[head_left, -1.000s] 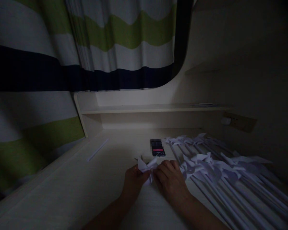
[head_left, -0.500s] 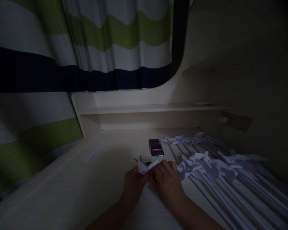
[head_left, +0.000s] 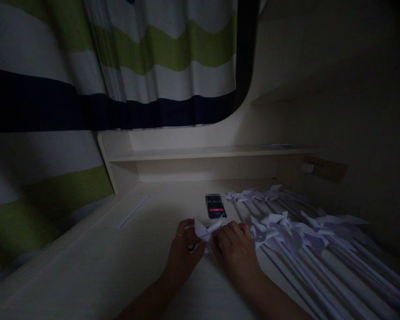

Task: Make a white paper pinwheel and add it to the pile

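A folded white paper pinwheel (head_left: 205, 230) is between my two hands, low over the table. My left hand (head_left: 184, 249), with a ring on one finger, is closed on its left side. A small dark, shiny thing (head_left: 191, 247) shows between the left thumb and fingers; its kind cannot be made out. From the other side, my right hand (head_left: 236, 249) pinches the paper with curled fingers. Its fingertips are partly hidden behind the knuckles.
Several finished paper pinwheels on white sticks (head_left: 306, 249) lie in rows at the right. A phone (head_left: 216, 210) rests beyond my hands. One white paper stick (head_left: 132, 212) lies on the table (head_left: 120, 266) at left. A shelf (head_left: 193, 155) and striped curtain (head_left: 173, 80) stand behind.
The pinwheel has turned in my hands, and my left fingers have shifted up and left around it. The small dark thing has moved down and left, into the left hand's grip.
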A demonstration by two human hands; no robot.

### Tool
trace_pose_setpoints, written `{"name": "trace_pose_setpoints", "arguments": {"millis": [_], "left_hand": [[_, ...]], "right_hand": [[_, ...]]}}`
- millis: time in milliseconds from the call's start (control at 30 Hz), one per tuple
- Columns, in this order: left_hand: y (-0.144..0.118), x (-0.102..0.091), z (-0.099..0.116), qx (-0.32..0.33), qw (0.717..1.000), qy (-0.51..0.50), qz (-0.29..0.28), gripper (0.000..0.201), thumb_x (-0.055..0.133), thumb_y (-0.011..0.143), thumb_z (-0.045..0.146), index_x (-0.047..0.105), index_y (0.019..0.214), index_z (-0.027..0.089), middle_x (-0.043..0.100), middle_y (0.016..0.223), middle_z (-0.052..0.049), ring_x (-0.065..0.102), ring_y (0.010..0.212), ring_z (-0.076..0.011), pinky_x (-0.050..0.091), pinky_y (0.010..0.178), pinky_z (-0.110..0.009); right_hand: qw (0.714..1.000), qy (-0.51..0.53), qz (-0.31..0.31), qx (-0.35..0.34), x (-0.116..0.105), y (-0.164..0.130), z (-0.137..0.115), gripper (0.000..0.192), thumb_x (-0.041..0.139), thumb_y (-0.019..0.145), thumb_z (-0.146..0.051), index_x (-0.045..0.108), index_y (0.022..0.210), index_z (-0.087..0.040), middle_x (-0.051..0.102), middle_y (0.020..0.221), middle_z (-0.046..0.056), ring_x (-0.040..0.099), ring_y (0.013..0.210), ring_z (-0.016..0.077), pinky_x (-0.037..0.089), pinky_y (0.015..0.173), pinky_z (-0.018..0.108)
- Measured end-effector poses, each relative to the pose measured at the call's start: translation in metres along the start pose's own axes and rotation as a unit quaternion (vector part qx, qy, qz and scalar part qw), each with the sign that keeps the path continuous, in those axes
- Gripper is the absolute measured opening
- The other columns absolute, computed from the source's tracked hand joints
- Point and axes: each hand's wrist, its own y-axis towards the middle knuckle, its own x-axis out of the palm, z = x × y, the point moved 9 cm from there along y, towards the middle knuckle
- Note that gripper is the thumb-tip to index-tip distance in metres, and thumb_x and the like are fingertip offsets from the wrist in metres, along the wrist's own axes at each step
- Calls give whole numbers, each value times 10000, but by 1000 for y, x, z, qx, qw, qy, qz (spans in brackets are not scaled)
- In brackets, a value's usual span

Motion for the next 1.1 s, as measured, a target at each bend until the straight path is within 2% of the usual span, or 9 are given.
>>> {"name": "trace_pose_setpoints", "arguments": {"millis": [67, 133, 267, 400, 500, 633, 833, 1100], "left_hand": [[0, 0, 1, 23, 999, 33, -16, 345, 575, 664, 180, 481, 996, 194, 582, 938, -49, 605, 742, -141, 472, 683, -256], [0, -1, -2, 30, 998, 51, -23, 392, 574, 674, 196, 466, 1051, 209, 567, 985, -59, 608, 742, -143, 477, 674, -256], [0, 0, -7, 36, 997, 63, -31, 497, 579, 674, 190, 407, 1138, 239, 592, 961, -42, 608, 723, -137, 476, 674, -254], [0, 3, -4, 58, 992, 91, -59, 322, 562, 695, 200, 513, 1012, 233, 583, 975, -38, 601, 712, -129, 469, 650, -236], [0, 2, 2, 87, 984, 145, -65, 223, 590, 682, 231, 593, 904, 218, 610, 876, -36, 598, 684, -134, 459, 639, -231], [1, 2, 8, 113, 969, 206, -73, 161, 623, 659, 279, 660, 808, 232, 639, 778, -38, 586, 683, -149, 449, 638, -230], [0, 11, 11, 116, 957, 244, -110, 123, 575, 707, 279, 682, 743, 230, 645, 813, -39, 589, 764, -157, 451, 681, -229], [1, 7, 15, 107, 946, 299, -67, 91, 596, 678, 184, 673, 714, 216, 657, 767, -26, 595, 721, -143, 464, 652, -228]], "right_hand": [[1000, -10, 0, -2, -2, 1, 1, 192, 473, 773, -182, 552, 599, -161, 529, 593, 31, 422, 677, 168, 253, 650, 320], [1000, -19, -5, -6, -2, 1, 0, 194, 473, 769, -181, 550, 592, -164, 526, 593, 31, 418, 672, 169, 246, 640, 320], [1000, -6, -5, -6, -4, 2, 0, 199, 461, 771, -176, 552, 594, -163, 524, 586, 32, 413, 665, 169, 245, 639, 323], [1000, 12, -10, 1, -3, 2, 1, 187, 465, 767, -172, 552, 602, -158, 530, 594, 34, 411, 670, 172, 250, 644, 327], [1000, 25, -15, 1, -2, 1, 0, 175, 463, 763, -162, 553, 613, -154, 531, 600, 36, 409, 676, 174, 250, 642, 329], [999, 33, -24, -10, -1, 1, -2, 172, 460, 773, -170, 553, 629, -152, 532, 612, 35, 404, 680, 172, 249, 646, 332], [999, 23, -33, -30, 2, -1, -6, 170, 468, 774, -160, 543, 622, -149, 520, 610, 34, 397, 677, 167, 249, 643, 327], [998, 19, -33, -56, 0, -1, -14, 139, 504, 755, -156, 535, 620, -156, 516, 602, 24, 395, 663, 168, 246, 631, 326]]}}
